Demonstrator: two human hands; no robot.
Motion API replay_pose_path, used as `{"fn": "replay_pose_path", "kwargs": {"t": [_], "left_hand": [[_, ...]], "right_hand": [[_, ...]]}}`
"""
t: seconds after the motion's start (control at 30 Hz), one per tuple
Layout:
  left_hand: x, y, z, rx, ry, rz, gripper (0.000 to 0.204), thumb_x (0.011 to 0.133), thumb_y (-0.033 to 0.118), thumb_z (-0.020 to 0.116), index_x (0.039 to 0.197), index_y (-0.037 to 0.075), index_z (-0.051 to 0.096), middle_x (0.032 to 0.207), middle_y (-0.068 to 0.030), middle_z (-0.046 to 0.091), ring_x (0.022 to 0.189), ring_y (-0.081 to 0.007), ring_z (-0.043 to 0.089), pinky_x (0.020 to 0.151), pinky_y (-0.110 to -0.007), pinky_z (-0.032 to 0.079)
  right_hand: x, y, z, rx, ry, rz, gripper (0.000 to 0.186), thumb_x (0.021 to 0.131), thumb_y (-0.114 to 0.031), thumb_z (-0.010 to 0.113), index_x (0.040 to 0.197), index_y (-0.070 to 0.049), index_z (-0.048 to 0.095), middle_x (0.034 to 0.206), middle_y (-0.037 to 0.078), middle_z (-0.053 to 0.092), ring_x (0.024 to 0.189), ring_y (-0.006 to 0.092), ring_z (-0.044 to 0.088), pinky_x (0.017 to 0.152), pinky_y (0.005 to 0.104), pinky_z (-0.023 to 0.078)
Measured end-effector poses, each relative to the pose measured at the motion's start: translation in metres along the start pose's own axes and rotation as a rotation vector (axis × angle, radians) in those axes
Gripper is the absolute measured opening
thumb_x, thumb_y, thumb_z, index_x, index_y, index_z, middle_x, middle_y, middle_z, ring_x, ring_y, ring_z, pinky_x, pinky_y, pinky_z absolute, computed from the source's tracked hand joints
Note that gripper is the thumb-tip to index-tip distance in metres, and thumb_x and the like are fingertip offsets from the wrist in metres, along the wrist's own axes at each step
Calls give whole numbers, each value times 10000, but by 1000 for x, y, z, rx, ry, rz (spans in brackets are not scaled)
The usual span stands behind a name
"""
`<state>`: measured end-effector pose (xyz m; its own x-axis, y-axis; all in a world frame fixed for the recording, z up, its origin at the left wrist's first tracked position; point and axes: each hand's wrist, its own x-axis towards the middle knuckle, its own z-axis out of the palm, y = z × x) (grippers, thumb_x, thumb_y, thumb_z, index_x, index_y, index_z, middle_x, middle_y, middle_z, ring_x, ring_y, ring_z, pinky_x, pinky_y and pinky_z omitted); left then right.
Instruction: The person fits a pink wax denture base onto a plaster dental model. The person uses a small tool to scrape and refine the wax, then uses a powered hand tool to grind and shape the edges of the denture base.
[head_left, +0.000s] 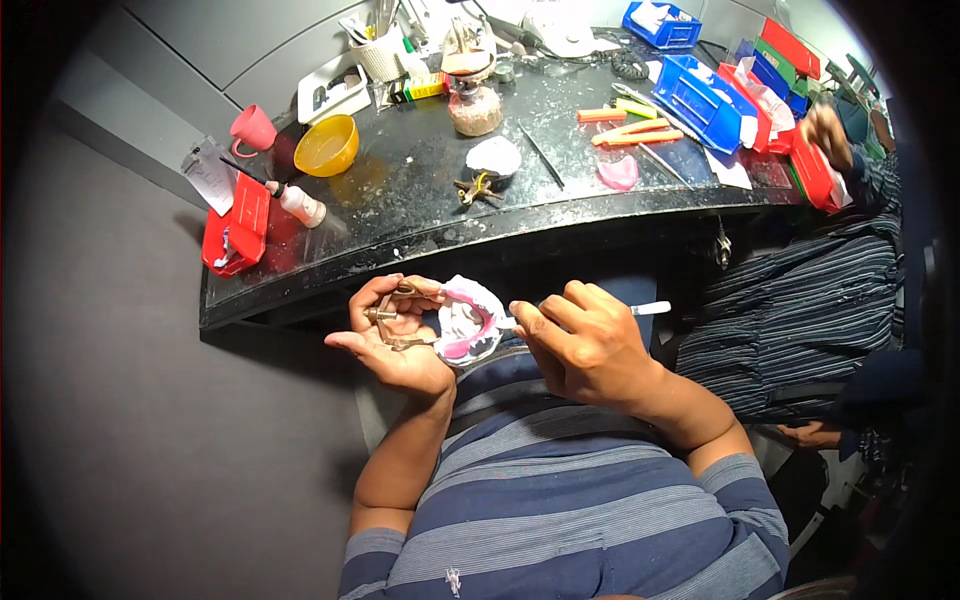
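Observation:
My left hand (412, 369) is cupped around a brass-coloured dental articulator (381, 314), its thumb stretched out below and its fingertips near the top of the frame. A white plaster dental cast (460, 318) is attached to the articulator, and a curved pink wax rim (487, 322) runs along it. In the fist of my right hand (590, 345) is a slim tool with a white handle (652, 309) sticking out to the right. The tool's other end points at the right edge of the cast; its tip is too small to make out.
Beyond my hands stands a dark workbench (400, 215). On it are a yellow bowl (327, 146), a pink mug (254, 130), a dropper bottle (302, 206), a burner (474, 110), wax sticks (640, 130) and blue bins (697, 103). A co-worker's hand (828, 135) is at the right.

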<state>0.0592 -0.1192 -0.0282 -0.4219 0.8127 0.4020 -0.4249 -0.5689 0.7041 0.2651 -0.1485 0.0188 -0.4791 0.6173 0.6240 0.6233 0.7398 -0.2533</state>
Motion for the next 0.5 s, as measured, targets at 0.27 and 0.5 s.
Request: {"fn": "replay_pose_path", "kwargs": {"t": [0.27,0.5], "left_hand": [[2,-3,9,-68,25,-71,806,1040,708,215,1152,-5,574,879,-233,678,784,-299,670,731,-404,586],[5,1,12,-26,88,-75,812,1033,720,234,1137,-9,575,868,-216,679,791,-297,676,715,-386,576]], "right_hand": [[-3,-1,12,64,81,89,243,854,-108,763,1068,-22,688,762,59,561,653,236,523,591,365,434],[3,-6,11,37,76,128,238,856,-116,762,1066,-29,692,755,57,548,651,234,523,590,365,437]]}}
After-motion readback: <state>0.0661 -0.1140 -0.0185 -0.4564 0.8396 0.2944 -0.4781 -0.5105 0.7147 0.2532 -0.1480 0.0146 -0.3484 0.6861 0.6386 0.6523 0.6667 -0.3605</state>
